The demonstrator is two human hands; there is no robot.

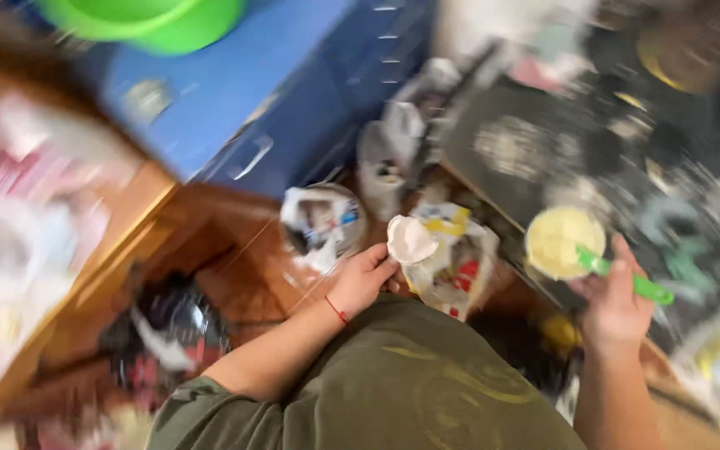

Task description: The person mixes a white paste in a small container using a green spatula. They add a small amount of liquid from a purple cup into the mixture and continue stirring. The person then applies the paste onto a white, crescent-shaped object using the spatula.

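- Basically a blurred head view looking down over an olive-green shirt [393,392] at a cluttered floor.
- Left hand [364,279], red string at the wrist, is curled shut around a crumpled white paper wad [410,240]; the wad sticks up past the fingertips.
- Right hand [614,304] is closed on a bright green plastic handle [627,279], some scoop or spoon; its long axis runs from lower right up-left.
- The handle's far end touches or dips into a round pale-yellow cup [562,242], just above the right hand; cannot tell whether that hand also supports the cup.
- The cup lies to the right of the wad, near it, and the right hand is the nearer one.
- A white and yellow plastic bag [456,267] sits between the hands, just under the wad.
- Around: blue cabinet [235,108], green tub [160,25], wooden shelf edge [118,242], dark patterned mat [527,142].
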